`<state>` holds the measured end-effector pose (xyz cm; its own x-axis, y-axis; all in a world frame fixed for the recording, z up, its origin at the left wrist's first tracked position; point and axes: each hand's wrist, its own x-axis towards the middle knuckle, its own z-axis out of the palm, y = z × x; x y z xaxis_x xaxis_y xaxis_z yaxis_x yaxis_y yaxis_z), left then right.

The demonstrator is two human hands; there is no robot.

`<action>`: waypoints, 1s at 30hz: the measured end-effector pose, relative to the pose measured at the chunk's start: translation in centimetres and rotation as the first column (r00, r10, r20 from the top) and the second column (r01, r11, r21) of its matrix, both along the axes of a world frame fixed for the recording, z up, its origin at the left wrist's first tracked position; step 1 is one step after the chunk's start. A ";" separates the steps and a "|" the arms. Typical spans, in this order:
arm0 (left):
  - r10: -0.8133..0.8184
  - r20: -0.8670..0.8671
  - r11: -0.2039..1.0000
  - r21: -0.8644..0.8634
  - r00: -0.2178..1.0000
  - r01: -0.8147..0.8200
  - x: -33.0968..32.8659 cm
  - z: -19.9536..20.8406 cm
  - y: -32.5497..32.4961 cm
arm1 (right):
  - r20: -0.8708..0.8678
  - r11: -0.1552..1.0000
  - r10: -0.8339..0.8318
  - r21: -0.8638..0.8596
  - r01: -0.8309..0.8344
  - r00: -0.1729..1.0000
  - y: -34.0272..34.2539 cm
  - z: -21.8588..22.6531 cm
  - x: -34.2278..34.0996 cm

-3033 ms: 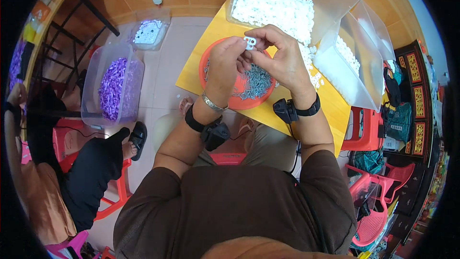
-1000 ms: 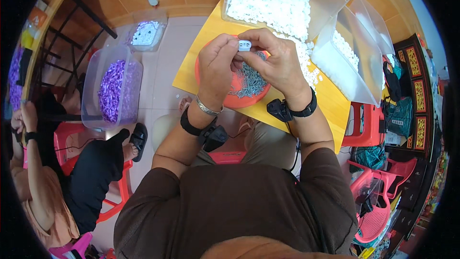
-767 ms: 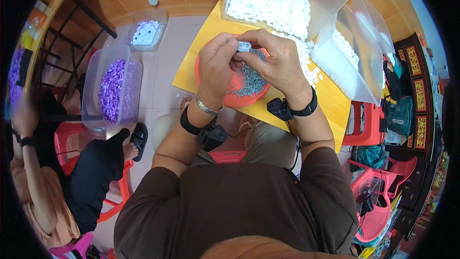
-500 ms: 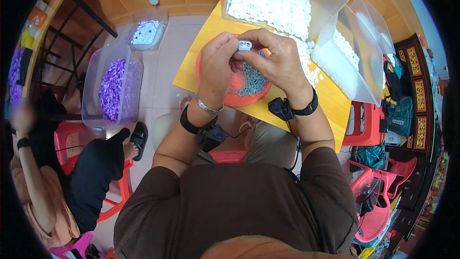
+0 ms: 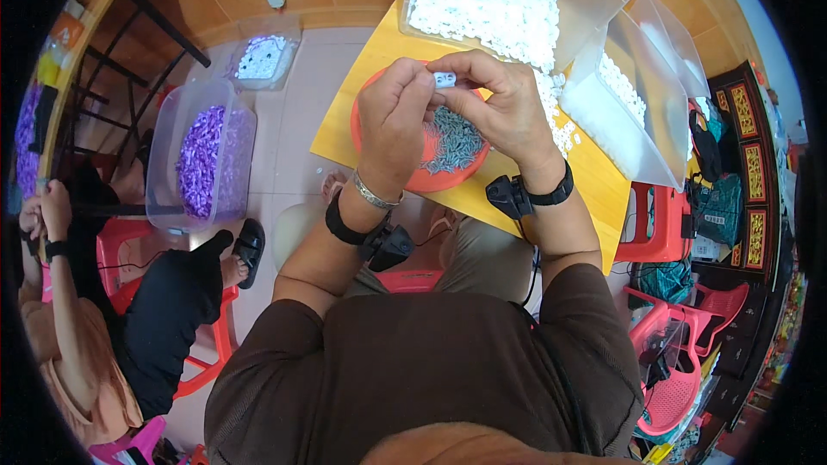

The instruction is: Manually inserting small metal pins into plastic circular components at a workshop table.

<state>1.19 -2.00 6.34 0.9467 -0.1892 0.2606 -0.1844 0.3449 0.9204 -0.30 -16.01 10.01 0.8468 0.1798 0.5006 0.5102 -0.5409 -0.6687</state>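
Observation:
A small white plastic piece with two dark holes (image 5: 444, 80) sits between my hands, above a red dish. My right hand (image 5: 500, 103) pinches it between thumb and forefinger. My left hand (image 5: 389, 120) is closed, its thumb tip against the piece's left end; whatever those fingers hold is hidden. Below, the red dish (image 5: 422, 179) contains a heap of small grey metal parts, probably screws (image 5: 457, 142). Just right of the dish, loose white pieces (image 5: 562, 133) of the same kind lie on the yellow tabletop (image 5: 594, 207).
Clear bins of white pieces (image 5: 482, 13) (image 5: 622, 90) stand at the back and right. On the floor at left is a clear bin of purple parts (image 5: 202, 159). A co-worker's hands (image 5: 47, 211) show at far left. Red stools (image 5: 659, 228) flank the table.
The white piece has tilted and shifted slightly right in my fingers, and my left hand has turned a little. At far left the co-worker's hands have come together.

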 end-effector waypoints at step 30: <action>-0.111 -0.023 0.973 -0.204 0.994 0.104 2.3 1.3 5.2 | 0.072 0.790 -0.433 -0.450 0.416 0.899 -12.7 0.4 1.4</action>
<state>3.45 3.17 7.65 0.9327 -0.2367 0.2722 -0.1062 0.5408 0.8344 1.13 -28.73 10.45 0.9051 -0.0070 0.4252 0.1408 -0.9386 -0.3151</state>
